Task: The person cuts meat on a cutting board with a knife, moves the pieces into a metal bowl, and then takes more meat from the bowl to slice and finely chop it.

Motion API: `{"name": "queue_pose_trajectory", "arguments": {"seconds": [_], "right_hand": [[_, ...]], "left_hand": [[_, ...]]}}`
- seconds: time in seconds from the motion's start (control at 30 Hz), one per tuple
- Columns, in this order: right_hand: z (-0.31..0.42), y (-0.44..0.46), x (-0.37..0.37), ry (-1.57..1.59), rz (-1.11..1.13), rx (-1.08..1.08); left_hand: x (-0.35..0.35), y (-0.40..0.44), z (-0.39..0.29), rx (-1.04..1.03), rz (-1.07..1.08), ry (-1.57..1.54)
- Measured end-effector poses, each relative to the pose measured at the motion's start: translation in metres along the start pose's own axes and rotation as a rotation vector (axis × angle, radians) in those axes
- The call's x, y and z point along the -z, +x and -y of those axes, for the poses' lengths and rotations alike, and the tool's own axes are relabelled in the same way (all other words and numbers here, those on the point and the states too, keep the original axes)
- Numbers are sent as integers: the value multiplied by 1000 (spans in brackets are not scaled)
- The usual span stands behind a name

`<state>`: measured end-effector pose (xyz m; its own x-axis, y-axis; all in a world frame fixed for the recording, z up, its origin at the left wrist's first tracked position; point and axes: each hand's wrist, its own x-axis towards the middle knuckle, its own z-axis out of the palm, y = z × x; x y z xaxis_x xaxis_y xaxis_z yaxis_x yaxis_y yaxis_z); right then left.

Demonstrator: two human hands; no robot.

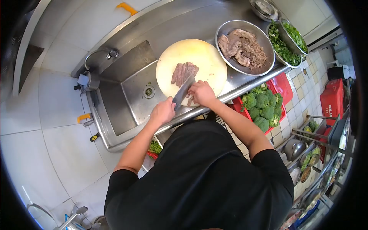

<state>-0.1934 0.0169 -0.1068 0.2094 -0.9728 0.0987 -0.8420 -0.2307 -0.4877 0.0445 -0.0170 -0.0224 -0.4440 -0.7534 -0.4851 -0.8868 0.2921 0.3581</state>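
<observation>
A round pale cutting board (172, 51) lies on the steel counter beside the sink. My left hand (163, 111) is closed around the handle of a wide knife (183, 92), whose blade points up and to the right across the board. Near the board's lower edge, my right hand (202, 93) rests by the blade with its fingers bent down over small pieces of meat. What its fingertips grip is partly hidden. Sliced brown meat (184, 73) lies just beyond the knife. A steel bowl (270, 57) of cooked meat (243, 48) stands right of the board.
The steel sink (140, 97) with a tap (111, 54) is on the left. Bowls of green leaves (280, 42) stand at the back right. Broccoli (262, 105) fills a red basket below the counter edge. A shelf rack (306, 132) stands at the right.
</observation>
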Motion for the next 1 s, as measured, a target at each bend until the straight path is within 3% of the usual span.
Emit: {"name": "queue_pose_trajectory", "arguments": {"seconds": [0.1, 0.23, 0.33, 0.47, 0.67, 0.87, 0.97, 1.0], "right_hand": [[-7, -4, 6, 139, -216, -60], [11, -29, 5, 131, -85, 86], [13, -32, -18, 6, -166, 72], [16, -28, -22, -44, -144, 5], [26, -15, 5, -106, 90, -152], [3, -3, -10, -109, -111, -77], [-4, 2, 16, -162, 143, -202], [-4, 1, 19, -187, 113, -186]], "left_hand": [[13, -16, -11, 47, -34, -13], [-6, -28, -23, 51, -64, -69], [-16, -23, -25, 56, -42, -74], [-20, -16, -17, 85, -44, -36], [-15, -11, -21, 100, -20, -52], [-14, -6, -22, 150, -41, -43], [-17, -4, -14, 130, -43, -47], [-18, -5, -13, 115, -52, -49]]}}
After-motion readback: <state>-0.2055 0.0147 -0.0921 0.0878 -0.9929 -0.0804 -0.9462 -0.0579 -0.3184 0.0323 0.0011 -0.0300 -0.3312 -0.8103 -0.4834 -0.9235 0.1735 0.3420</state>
